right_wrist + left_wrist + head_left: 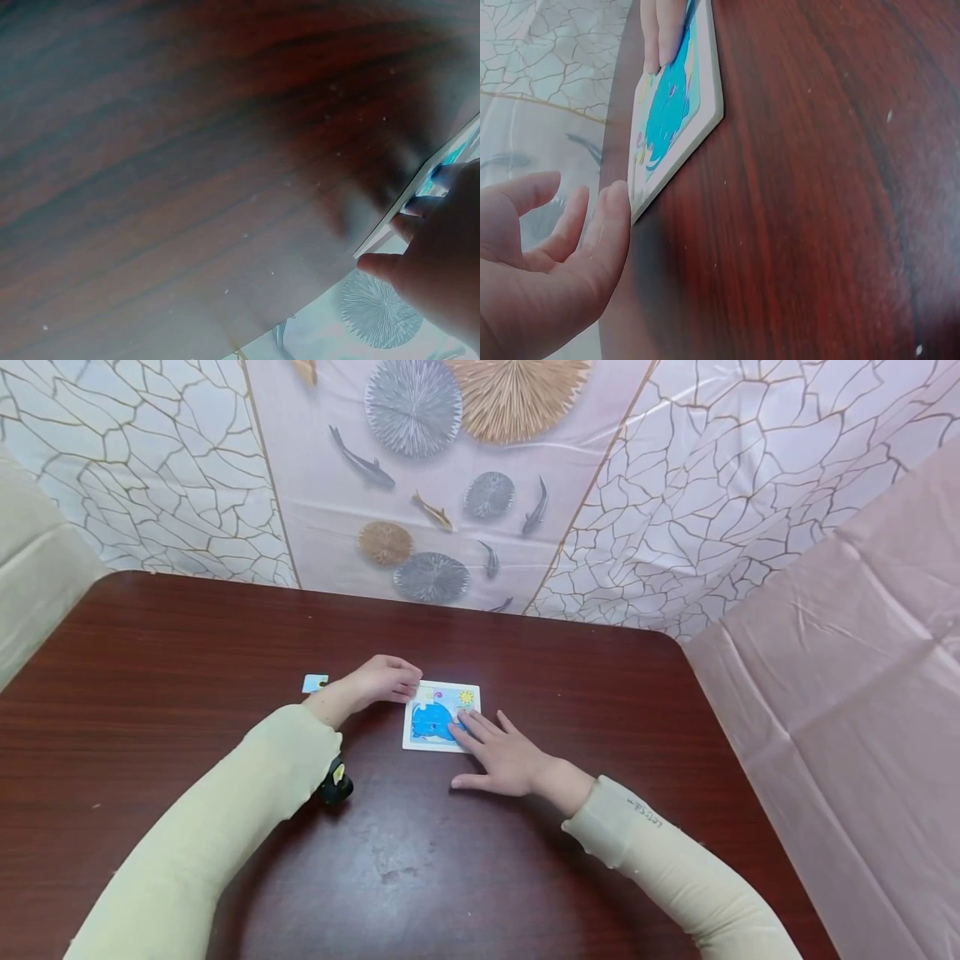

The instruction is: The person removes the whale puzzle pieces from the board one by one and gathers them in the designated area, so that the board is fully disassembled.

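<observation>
A small jigsaw puzzle (433,723) in a white frame lies flat on the table, with a blue whale and a yellow sun in its picture. My left hand (384,679) is at the frame's far left corner; in the left wrist view its loosely bent fingertips (617,196) touch the corner, and nothing shows between them and the thumb. My right hand (504,758) rests with spread fingers over the puzzle's right side and hides part of the whale. Left of my left wrist lies a loose puzzle piece (312,682), light blue with a dark patch.
The dark reddish-brown table (585,693) has rounded far corners. Behind it hangs a patterned curtain (427,502), with plain pinkish cloth (840,710) at the right. A small black device (335,785) sits beneath my left sleeve cuff.
</observation>
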### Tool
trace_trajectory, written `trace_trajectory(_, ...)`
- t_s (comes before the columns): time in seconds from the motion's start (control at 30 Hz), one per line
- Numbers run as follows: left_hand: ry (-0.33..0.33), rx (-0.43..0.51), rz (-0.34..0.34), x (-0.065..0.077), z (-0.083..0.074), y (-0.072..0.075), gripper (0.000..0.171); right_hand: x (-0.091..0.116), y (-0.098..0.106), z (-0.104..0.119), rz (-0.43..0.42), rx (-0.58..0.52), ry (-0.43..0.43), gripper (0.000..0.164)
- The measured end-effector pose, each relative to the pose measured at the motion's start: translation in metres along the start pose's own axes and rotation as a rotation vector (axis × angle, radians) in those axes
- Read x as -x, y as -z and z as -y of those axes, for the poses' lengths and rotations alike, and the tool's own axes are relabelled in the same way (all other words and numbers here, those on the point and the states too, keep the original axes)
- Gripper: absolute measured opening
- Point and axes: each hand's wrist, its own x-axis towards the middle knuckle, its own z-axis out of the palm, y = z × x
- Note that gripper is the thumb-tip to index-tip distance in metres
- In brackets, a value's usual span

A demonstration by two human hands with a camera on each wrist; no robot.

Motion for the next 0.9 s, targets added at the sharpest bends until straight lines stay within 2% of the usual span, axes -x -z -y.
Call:
trace_trajectory(0.4, -0.014, -0.006, 0.057, -0.005, 0.002, -0.009, 0.042, -0.001, -0.003, 0.000, -0.007, 0.002, -0.005, 0.085)
trace_trajectory(0.9, -0.012, -0.034, 0.055, -0.006, 0.000, -0.014, 0.042, -0.001, -0.004, -0.001, -0.006, 0.009, -0.001, 0.086)
